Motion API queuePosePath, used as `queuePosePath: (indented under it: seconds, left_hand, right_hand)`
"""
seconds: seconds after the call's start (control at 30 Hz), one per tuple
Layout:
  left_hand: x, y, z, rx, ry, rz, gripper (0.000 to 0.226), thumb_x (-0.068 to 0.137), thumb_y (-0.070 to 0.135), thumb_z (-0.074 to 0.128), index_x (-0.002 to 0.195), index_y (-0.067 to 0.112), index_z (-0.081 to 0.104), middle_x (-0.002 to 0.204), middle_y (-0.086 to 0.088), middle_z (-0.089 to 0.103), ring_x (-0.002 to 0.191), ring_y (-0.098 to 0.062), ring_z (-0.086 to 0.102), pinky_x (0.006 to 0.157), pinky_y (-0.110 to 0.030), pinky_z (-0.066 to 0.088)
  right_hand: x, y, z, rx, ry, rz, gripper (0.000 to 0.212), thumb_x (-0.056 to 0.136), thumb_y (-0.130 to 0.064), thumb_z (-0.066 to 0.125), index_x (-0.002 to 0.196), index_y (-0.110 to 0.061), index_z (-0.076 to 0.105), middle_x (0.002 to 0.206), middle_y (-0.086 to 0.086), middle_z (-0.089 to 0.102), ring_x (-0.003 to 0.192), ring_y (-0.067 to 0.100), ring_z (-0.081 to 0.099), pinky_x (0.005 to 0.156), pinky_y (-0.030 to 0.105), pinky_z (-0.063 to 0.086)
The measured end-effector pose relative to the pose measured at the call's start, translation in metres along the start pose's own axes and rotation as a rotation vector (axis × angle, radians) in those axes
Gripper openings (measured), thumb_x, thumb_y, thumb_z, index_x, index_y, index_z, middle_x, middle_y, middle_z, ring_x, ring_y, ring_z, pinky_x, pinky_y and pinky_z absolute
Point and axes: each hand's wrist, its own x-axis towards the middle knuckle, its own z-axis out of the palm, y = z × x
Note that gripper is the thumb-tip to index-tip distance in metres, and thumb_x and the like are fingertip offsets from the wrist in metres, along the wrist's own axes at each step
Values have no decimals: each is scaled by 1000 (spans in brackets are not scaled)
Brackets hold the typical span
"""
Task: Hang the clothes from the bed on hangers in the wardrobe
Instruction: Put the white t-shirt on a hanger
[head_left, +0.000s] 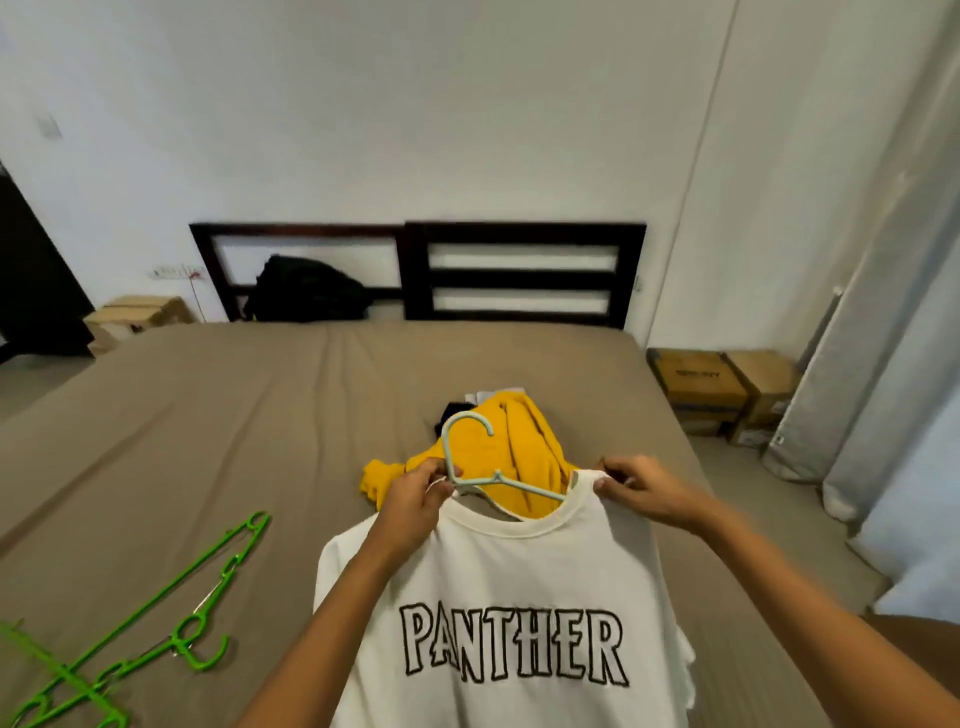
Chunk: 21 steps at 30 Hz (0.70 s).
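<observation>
A white T-shirt (519, 582) with "PANTHER" printed on it hangs in front of me over the bed (234, 415). A pale blue hanger (470, 452) sticks out of its collar, hook up. My left hand (415, 499) grips the hanger's neck together with the left side of the collar. My right hand (641, 488) pinches the collar at its right shoulder. Behind the shirt a yellow garment (524, 441) lies on the bed over a dark piece and a white piece. The wardrobe is out of view.
Several green hangers (156, 613) lie on the bed at the lower left. A black backpack (306, 291) leans against the dark headboard (519, 275). Cardboard boxes (727, 395) stand on the floor to the right, near a grey curtain (883, 322).
</observation>
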Motion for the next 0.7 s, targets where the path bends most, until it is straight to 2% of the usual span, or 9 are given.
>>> queuePosePath:
  seconds: [0.1,0.2,0.3,0.37,0.47,0.5,0.57,0.63,0.7]
  left_hand:
    - [6,54,-22,23,15,67,21,92,0,51,101,15,64,60,16,51,52,7,50,53,-10,34]
    - [15,110,-49,40,84,141,22,91,2,51,98,19,64,69,13,58,57,4,52,56,-9,35]
    - [25,173,-85,49,148,244,17,92,3,51,93,17,61,72,11,57,63,3,51,59,-6,37]
    - [30,216,-109,49,193,325,16,91,2,50,93,14,61,76,8,59,65,2,52,61,-3,37]
    - [32,273,-144,54,256,422,18,90,0,51,100,7,64,91,1,65,81,-6,58,70,2,37]
    - [31,289,-156,58,276,451,18,90,0,51,100,6,65,94,-1,67,85,-8,59,72,2,38]
    - [27,320,-177,71,322,522,18,89,0,52,100,6,65,96,-5,69,87,-11,61,77,-6,43]
    - [23,346,-195,94,359,588,17,88,-1,53,99,4,65,96,-7,69,88,-13,62,80,-14,44]
    - [20,367,-211,139,403,632,14,88,0,55,98,5,64,95,-7,68,86,-14,61,78,-17,44]
  right_hand:
    - [-22,-27,-35,50,88,-45,34,85,-50,47,79,-18,55,71,-7,51,64,4,44,59,26,35]
    - [-41,-64,-73,151,311,-100,40,82,-51,54,75,-12,51,65,-5,47,60,4,42,56,26,34]
    - [-56,-116,-125,352,432,-95,35,81,-35,68,78,-5,51,65,-4,54,59,5,47,56,20,39]
    - [-69,-154,-169,375,356,-98,36,73,-35,72,79,-5,53,64,-5,56,58,4,49,54,17,38]
    - [-95,-205,-234,332,161,-69,44,68,-49,74,80,-9,60,71,6,54,65,14,48,56,19,38]
    - [-104,-220,-252,325,135,-58,38,73,-45,74,80,-10,62,73,7,55,66,16,48,57,19,40]
    - [-119,-247,-278,257,151,-72,17,81,-23,73,79,-9,65,73,4,62,69,13,55,59,17,45]
    - [-129,-274,-291,140,327,-117,6,82,-10,70,78,-11,67,70,-2,65,69,11,56,60,13,46]
    - [-133,-293,-297,79,674,-199,13,84,-8,68,75,-17,67,68,-4,62,65,8,53,59,12,43]
